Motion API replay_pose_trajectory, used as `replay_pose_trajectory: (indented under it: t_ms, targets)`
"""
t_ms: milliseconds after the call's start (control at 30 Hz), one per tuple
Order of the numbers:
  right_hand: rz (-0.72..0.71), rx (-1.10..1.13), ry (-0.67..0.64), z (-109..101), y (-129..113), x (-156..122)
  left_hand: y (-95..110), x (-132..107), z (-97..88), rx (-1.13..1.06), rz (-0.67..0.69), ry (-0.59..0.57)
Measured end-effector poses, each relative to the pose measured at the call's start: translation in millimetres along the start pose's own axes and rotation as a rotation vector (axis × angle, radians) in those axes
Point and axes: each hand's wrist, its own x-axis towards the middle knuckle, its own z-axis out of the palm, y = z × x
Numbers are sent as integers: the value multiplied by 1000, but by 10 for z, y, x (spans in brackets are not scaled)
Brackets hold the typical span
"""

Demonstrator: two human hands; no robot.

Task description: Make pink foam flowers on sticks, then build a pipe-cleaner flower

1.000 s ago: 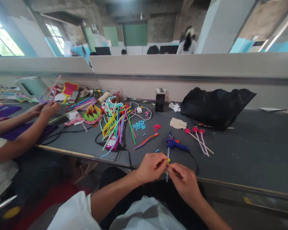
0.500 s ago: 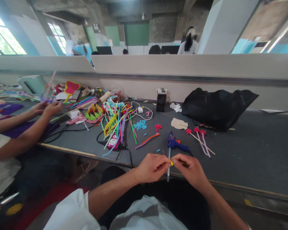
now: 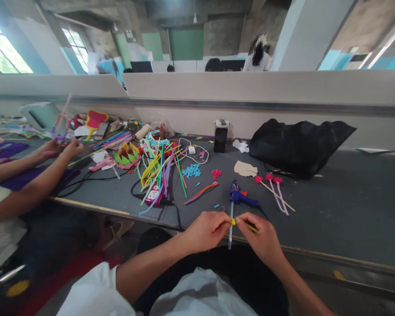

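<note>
Near the table's front edge, my left hand [image 3: 206,229] pinches one end of a yellow pipe cleaner [image 3: 252,228]. My right hand [image 3: 260,232] is closed on the same piece, whose tail runs under the fingers. A small yellow bend or knot shows between the fingertips. Just beyond the hands lies a blue glue gun [image 3: 245,199], with a clear glue stick [image 3: 230,239] poking out of it toward me and past the table edge. To its right rest several stems with red tips [image 3: 277,180]. An orange and purple twisted pipe cleaner [image 3: 202,193] lies to the left.
A heap of coloured pipe cleaners [image 3: 154,171] covers a pink power socket [image 3: 154,195]. Light-blue pieces [image 3: 191,170] and red pieces [image 3: 216,174] lie in small piles. A phone [image 3: 220,140] leans upright behind. A black bag [image 3: 299,149] sits back right. A co-worker's hands [image 3: 61,149] work at left.
The yellow pipe cleaner shows more between my fingertips and beneath my right hand now. Both hands have shifted only slightly. The view has tilted a little.
</note>
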Motion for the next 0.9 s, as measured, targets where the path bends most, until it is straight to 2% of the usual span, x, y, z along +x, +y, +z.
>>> replay_pose_trajectory:
  t_ms: [100,267,500,633,700,767,833,900]
  targets:
    - [11,7,-2,40,24,-24,-34,1,26,31,11,19]
    - [30,23,-13,41,44,-56,-51,14,41,72,49,-24]
    - [-48,-5,-61,94,-55,-147,-60,5,118,193,31,68]
    - [-119,-78,-105,44,-111,-160,-80,19,125,375,53,-8]
    - [-163,-124,-119,-42,-124,-120,-61,21,86,458,99,-76]
    - [-196,-148,-120,-137,-123,-52,-32,14,33,492,205,-134]
    - [-193,-123,-134,-202,-107,19,-7,-1,-14,437,315,-154]
    - [-158,-51,-152,-204,-77,66,6,-17,-34,286,339,-104]
